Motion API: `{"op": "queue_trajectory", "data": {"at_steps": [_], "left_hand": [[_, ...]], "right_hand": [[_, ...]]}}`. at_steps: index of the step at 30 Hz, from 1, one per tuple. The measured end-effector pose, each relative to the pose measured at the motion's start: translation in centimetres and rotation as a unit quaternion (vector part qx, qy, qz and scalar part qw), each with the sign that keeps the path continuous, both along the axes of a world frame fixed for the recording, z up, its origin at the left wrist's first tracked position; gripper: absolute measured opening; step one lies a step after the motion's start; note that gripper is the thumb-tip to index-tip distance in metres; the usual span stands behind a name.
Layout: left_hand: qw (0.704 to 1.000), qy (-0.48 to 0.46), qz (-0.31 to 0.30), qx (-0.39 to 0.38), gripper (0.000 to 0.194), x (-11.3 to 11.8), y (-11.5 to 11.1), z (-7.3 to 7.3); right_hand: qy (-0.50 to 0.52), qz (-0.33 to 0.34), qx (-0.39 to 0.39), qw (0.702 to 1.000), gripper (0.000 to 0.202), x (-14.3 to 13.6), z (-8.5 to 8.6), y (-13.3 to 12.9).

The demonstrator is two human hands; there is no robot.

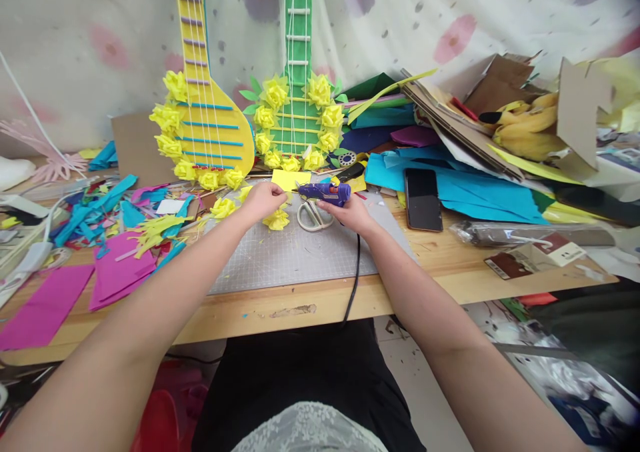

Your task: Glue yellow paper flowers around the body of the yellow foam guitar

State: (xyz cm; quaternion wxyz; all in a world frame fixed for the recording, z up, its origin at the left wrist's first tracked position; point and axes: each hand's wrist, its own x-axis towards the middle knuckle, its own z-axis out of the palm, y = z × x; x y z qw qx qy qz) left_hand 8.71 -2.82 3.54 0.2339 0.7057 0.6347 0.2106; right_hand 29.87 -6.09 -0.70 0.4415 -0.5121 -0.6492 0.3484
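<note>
My right hand (353,213) is wrapped round a purple hot glue gun (325,191), its nozzle pointing left. Opposite the nozzle, the fingers of my left hand (265,201) are pinched together; what they hold is too small to make out. Just behind both hands is a yellow sheet of paper (284,179). A yellow paper flower (277,219) rests on the grey cutting mat (295,262) below my left fingers, and another yellow flower (223,207) lies left of that wrist. Scissors (314,219) with pale handles lie beneath the glue gun, their blades partly hidden.
Against the cloth stand a yellow paper guitar (217,129) and a green one (299,59), both trimmed with yellow flowers. Coloured scraps (125,242) cover the left side. A phone (423,199) and blue paper (480,185) lie right. The glue gun's black cord (355,279) hangs over the table edge.
</note>
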Motion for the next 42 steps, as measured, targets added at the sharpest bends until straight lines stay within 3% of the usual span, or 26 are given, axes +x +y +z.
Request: {"op": "queue_trajectory", "data": {"at_steps": [18,33,42], "left_hand": [[1.0,-0.013,0.012,0.02,0.014,-0.08,0.03,0.29],[1.0,-0.013,-0.013,0.02,0.014,0.32,0.03,0.22],[0.997,-0.067,-0.028,0.016,0.009,-0.33,0.41,-0.46]], "right_hand": [[0.002,0.006,-0.012,1.0,0.04,-0.03,-0.02,0.14],[-0.011,-0.008,-0.005,1.0,0.042,-0.1,0.17,0.01],[-0.018,-0.037,-0.004,0.999,0.042,0.21,-0.05,0.25]]}}
